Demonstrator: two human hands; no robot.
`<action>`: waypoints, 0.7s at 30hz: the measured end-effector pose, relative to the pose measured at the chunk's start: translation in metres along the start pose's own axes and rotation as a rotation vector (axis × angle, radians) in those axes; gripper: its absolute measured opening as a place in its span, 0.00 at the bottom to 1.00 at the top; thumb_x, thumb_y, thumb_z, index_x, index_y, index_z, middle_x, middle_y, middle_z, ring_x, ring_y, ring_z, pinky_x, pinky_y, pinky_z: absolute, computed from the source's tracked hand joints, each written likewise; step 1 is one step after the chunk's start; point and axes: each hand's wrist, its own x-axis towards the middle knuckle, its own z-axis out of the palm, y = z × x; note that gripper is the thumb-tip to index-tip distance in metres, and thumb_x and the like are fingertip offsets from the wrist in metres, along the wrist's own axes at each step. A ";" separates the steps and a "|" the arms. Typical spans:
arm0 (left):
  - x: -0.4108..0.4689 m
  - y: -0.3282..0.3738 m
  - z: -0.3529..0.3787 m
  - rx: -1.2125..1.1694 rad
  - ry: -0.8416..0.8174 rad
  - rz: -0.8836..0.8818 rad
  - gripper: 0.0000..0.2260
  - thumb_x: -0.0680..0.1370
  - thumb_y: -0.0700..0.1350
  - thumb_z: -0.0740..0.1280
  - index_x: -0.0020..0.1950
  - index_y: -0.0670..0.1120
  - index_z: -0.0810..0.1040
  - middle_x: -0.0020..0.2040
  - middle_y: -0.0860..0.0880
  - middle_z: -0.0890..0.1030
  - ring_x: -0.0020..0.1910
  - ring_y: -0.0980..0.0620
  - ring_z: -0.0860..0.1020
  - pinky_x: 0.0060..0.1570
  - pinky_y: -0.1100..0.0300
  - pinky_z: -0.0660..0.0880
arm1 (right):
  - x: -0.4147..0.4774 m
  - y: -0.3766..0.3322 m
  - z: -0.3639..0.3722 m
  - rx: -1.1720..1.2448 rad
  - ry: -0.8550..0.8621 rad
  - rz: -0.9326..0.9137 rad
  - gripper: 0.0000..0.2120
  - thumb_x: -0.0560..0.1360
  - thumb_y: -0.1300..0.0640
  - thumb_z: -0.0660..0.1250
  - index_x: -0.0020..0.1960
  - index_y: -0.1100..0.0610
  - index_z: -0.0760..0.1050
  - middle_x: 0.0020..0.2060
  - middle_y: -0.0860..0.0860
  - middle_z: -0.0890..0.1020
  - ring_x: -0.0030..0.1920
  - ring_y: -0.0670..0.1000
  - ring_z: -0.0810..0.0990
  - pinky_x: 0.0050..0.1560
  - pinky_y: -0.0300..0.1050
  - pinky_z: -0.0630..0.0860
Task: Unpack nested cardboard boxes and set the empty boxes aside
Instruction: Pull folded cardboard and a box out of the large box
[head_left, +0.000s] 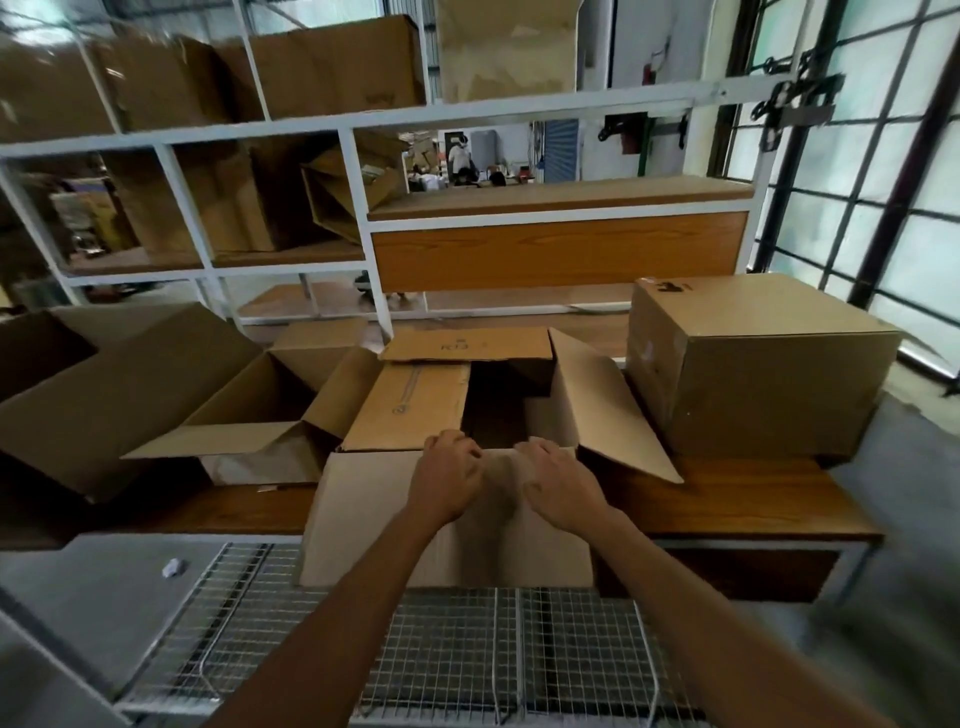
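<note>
A cardboard box (363, 519) stands in front of me on the wooden table, its top flaps spread apart and its inside dark. My left hand (448, 478) and my right hand (558, 486) both rest on the near top edge, fingers curled over the rim. The near flap hangs down the front. An empty open box (249, 410) lies to the left, with a bigger open box (104, 384) behind it. A closed box (753, 364) stands on the right.
White metal shelving (363, 124) with more cardboard boxes rises behind the wooden table (753, 499). A wire mesh rack (441, 649) lies below the front edge. A crumpled paper scrap (174, 567) sits on the grey floor at left. Windows line the right side.
</note>
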 end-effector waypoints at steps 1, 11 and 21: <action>0.007 -0.002 0.000 0.022 -0.008 0.002 0.11 0.79 0.46 0.63 0.57 0.45 0.81 0.61 0.47 0.76 0.61 0.47 0.72 0.61 0.55 0.69 | 0.007 -0.003 -0.004 0.039 0.006 0.020 0.20 0.81 0.54 0.58 0.73 0.53 0.66 0.73 0.53 0.68 0.72 0.53 0.67 0.67 0.49 0.69; 0.080 -0.057 0.003 0.134 -0.194 -0.204 0.16 0.80 0.57 0.57 0.61 0.50 0.73 0.64 0.46 0.71 0.69 0.41 0.66 0.65 0.40 0.65 | 0.079 -0.002 0.017 0.174 -0.032 0.133 0.14 0.82 0.46 0.56 0.60 0.52 0.75 0.56 0.49 0.78 0.56 0.49 0.77 0.57 0.45 0.74; 0.138 -0.115 0.028 0.123 -0.268 -0.115 0.09 0.78 0.58 0.61 0.49 0.53 0.73 0.55 0.46 0.77 0.56 0.44 0.75 0.61 0.44 0.71 | 0.134 0.015 0.043 0.054 -0.319 0.298 0.20 0.79 0.38 0.57 0.53 0.52 0.78 0.46 0.49 0.80 0.46 0.49 0.79 0.51 0.51 0.78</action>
